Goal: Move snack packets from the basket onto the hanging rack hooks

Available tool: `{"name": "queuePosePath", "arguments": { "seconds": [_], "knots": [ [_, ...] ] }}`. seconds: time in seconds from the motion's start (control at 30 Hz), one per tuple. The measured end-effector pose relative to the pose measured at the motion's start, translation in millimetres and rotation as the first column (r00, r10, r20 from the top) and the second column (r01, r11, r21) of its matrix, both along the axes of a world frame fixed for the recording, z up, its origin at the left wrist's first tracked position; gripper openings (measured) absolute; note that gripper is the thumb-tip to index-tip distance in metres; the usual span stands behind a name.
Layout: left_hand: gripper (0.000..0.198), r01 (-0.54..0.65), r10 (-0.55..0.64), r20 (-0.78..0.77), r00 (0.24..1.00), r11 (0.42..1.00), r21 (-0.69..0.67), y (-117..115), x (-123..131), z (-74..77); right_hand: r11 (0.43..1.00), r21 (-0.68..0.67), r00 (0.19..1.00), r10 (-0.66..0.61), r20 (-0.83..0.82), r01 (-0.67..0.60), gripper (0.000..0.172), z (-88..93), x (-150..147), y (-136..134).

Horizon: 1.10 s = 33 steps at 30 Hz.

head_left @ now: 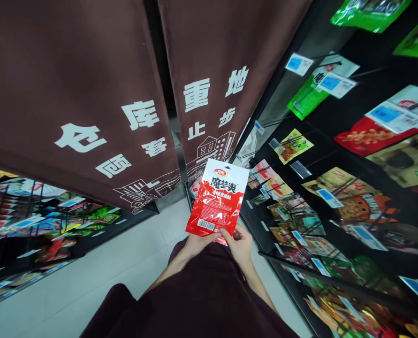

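Observation:
A red and white snack packet (217, 199) with a hang hole at its top stands tilted up in front of my body, its printed side with a barcode toward me. My left hand (202, 241) grips its lower edge, the thumb lying over the front. On the lower right corner my right hand (241, 243) is closed, thumb pressed on the front and fingers curled behind. Most of the left fingers are hidden behind the packet, and a second red packet edge may show below it.
A brown split curtain (99, 70) with white characters hangs ahead. To the right, a black rack (321, 141) carries hanging snack packets on hooks with price tags (299, 64). Another stocked shelf (54, 220) is at the left. Pale floor tiles (124, 263) lie below.

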<state>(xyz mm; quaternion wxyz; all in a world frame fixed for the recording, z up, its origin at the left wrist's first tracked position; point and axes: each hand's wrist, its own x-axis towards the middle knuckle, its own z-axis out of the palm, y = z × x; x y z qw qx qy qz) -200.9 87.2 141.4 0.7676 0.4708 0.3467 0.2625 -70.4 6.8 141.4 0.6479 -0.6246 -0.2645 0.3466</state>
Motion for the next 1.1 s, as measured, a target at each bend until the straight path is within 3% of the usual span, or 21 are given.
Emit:
{"name": "queuePosePath", "arguments": {
  "seconds": [0.33,0.57,0.73,0.93,1.1],
  "knots": [
    [0.046,-0.105,0.104,-0.015,0.994,0.994,-0.043,-2,9,1.9,0.998,0.032,0.997,0.056,-0.051,-0.054,0.021,5.1,9,4],
    [0.041,-0.178,0.178,-0.046,0.983,0.984,0.004,2,11,-11.4,0.995,0.035,0.99,0.1,-0.104,-0.097,0.023,7.8,9,11],
    [0.043,-0.216,0.216,-0.028,0.976,0.976,-0.014,8,13,-13.2,0.993,0.025,0.985,0.117,-0.129,-0.115,0.029,10.4,12,18],
    [0.038,-0.216,0.216,0.006,0.976,0.976,0.027,16,13,-18.7,0.983,0.061,0.963,0.182,-0.2,-0.174,0.028,7.5,14,23],
    [0.041,-0.161,0.161,0.015,0.987,0.986,0.034,21,11,-16.3,0.991,0.048,0.975,0.132,-0.177,-0.125,0.027,4.1,12,27]
  ]
}}
